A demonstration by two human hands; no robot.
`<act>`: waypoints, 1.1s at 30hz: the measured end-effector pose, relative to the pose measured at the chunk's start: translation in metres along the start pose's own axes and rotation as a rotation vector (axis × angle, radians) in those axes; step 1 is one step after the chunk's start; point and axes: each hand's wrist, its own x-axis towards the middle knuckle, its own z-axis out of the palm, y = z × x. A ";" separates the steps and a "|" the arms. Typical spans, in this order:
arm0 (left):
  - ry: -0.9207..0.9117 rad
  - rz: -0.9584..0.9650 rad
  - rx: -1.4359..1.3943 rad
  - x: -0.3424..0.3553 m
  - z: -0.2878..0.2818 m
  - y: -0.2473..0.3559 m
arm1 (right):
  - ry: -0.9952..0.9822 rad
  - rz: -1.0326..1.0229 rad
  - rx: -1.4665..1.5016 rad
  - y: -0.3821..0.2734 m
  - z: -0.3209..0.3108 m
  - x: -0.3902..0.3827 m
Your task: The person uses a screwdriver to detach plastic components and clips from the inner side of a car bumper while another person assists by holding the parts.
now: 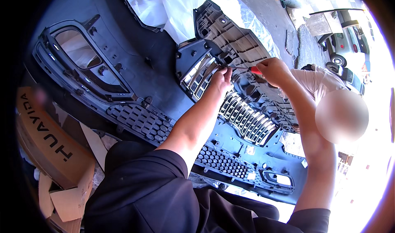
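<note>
Screwdriver in R fingers, L fingers nr grille edge, floor beyond

Grille on bumper, box near left, car far right behind

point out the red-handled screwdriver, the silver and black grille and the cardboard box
Red-handled screwdriver [255, 70]: head view, on the exposed red part of its handle.
Silver and black grille [247, 117]: head view, on its slatted mesh.
Cardboard box [59, 140]: head view, on its brown printed side.
</note>
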 end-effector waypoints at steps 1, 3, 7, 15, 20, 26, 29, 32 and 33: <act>-0.015 -0.003 -0.008 0.001 -0.001 -0.002 | -0.042 0.027 0.019 0.005 -0.001 0.004; -0.016 -0.002 -0.008 0.003 -0.002 -0.004 | 0.045 -0.028 -0.025 0.012 0.004 0.007; -0.013 0.030 0.004 0.006 -0.004 -0.002 | 0.067 0.005 0.215 0.001 -0.002 -0.003; -0.068 0.045 0.065 0.001 -0.006 -0.005 | 0.359 -0.108 -0.005 -0.020 0.016 -0.024; -0.071 0.051 0.083 0.004 -0.007 -0.008 | 0.510 -0.124 0.039 -0.006 0.019 -0.009; -0.087 0.030 0.107 0.005 -0.008 -0.008 | 0.383 -0.181 -0.091 -0.007 0.010 -0.003; -0.102 0.062 0.126 0.007 -0.013 -0.004 | 0.170 0.065 -0.006 -0.032 -0.012 -0.013; -0.106 0.040 0.130 0.006 -0.012 -0.007 | 0.332 -0.186 0.124 -0.011 0.003 -0.002; -0.110 0.037 0.128 0.005 -0.011 -0.006 | 0.345 -0.312 0.080 -0.006 0.003 0.000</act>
